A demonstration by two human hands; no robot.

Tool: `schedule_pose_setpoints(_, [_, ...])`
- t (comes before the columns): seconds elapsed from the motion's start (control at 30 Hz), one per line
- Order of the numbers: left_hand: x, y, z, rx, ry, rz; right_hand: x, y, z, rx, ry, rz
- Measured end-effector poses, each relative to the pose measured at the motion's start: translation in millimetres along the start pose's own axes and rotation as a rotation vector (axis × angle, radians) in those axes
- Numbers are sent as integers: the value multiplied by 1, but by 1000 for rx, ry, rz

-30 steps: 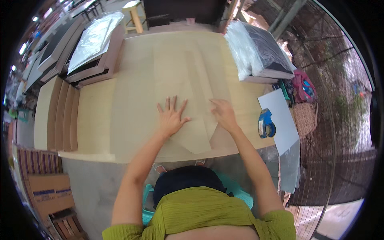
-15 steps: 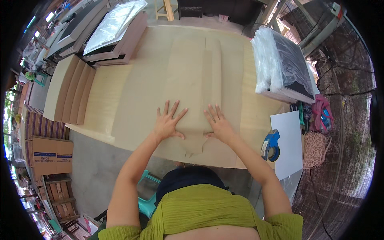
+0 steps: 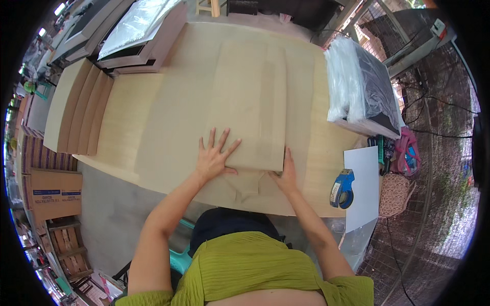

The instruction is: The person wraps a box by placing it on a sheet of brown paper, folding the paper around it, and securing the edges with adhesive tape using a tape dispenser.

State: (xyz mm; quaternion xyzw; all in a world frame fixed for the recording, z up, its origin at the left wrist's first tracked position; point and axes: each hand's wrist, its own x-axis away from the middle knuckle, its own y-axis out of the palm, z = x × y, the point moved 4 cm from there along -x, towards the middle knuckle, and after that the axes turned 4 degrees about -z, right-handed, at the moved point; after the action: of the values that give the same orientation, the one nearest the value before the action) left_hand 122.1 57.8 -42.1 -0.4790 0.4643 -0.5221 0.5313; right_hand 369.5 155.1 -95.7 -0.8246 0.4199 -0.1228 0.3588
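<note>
A flat, block-shaped package wrapped in brown kraft paper (image 3: 250, 102) lies lengthwise in front of me. Its paper spreads out on both sides as a wide brown sheet (image 3: 171, 117). At the near end the loose paper (image 3: 245, 184) is creased into a flap. My left hand (image 3: 212, 159) rests on the paper at the package's near left part, fingers spread, holding nothing. On the near right corner is my right hand (image 3: 288, 176), its fingers stretched along the right side and the thumb against the near end.
Right of the sheet are a blue tape dispenser (image 3: 343, 189), a white board (image 3: 363, 188) and a plastic-wrapped stack (image 3: 365, 84). At the left stand several brown wrapped packages (image 3: 69, 109) and a stack under clear plastic (image 3: 138, 30). The wooden table's (image 3: 127, 109) near edge runs before my waist.
My right hand has slid from the package's top to its right side at the near corner. The paper's right part now lies folded down along that side. My left hand stays in place.
</note>
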Motion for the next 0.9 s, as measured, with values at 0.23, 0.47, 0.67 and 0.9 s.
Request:
schedule_pose_setpoints(0.23, [1,-6,-2,-6,10,15,-12,-18,0,-21,-69,-147])
schedule_pose_setpoints(0.47, [8,-1,1,-11,9,19,7,6,18,387,-23,-130])
schedule_pose_setpoints(0.67, [4,-9,2,-31,-3,23,-1,-1,17,409,56,-190])
schedule_pose_setpoints(0.9, [7,-1,-2,7,-14,23,-2,-19,-36,355,115,-23])
